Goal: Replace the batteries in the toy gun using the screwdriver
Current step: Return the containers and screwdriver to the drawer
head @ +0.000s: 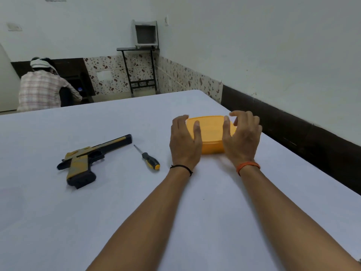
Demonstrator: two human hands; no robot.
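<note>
A yellow and black toy gun lies on its side on the white table, barrel pointing to the far right. A small screwdriver with a black and yellow handle lies just right of it, tip pointing away. Further right stands a closed yellow plastic box. My left hand lies against the box's left side with its thumb on the lid. At the box's right side is my right hand, thumb on the lid and fingers curved above the far right corner. The box's contents are hidden.
The white table stretches wide in front of me; its right edge runs close to a wall with a dark skirting. Beyond the far edge a person in a checked shirt sits with their back to me, near a small black stand.
</note>
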